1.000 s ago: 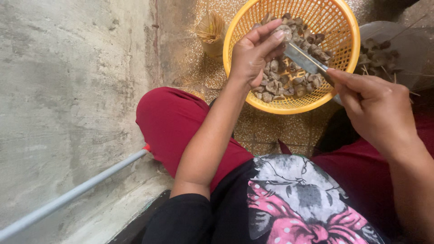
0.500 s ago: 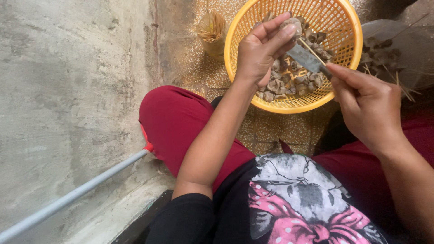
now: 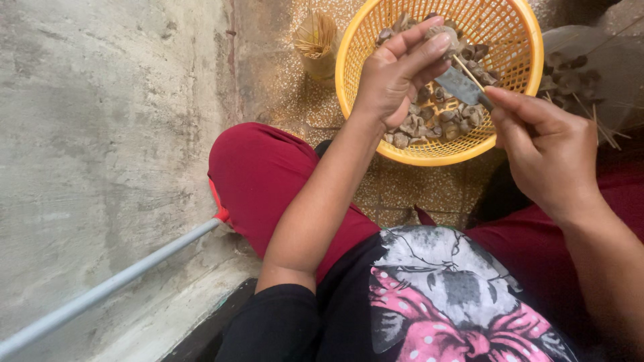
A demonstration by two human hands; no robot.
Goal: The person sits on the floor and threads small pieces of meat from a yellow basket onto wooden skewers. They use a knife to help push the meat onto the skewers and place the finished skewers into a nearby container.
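My left hand (image 3: 396, 70) pinches a small grey-brown snail shell (image 3: 444, 33) between thumb and fingertips, held over a yellow plastic basket (image 3: 516, 40). My right hand (image 3: 547, 144) grips a small knife (image 3: 463, 84) together with a thin wooden stick whose tip touches the held shell. The basket holds several more grey-brown shells (image 3: 436, 121). Both hands hover above the basket, close together.
A rough concrete wall (image 3: 100, 134) fills the left side, with a grey pole (image 3: 107, 288) leaning along it. A bundle of thin sticks (image 3: 316, 40) stands left of the basket. A clear bag with shells and sticks (image 3: 583, 74) lies at right. My red-clad knees flank the speckled floor.
The view has shifted slightly. My left hand has turned the shell a little, and my right hand has brought the stick tip up against it.
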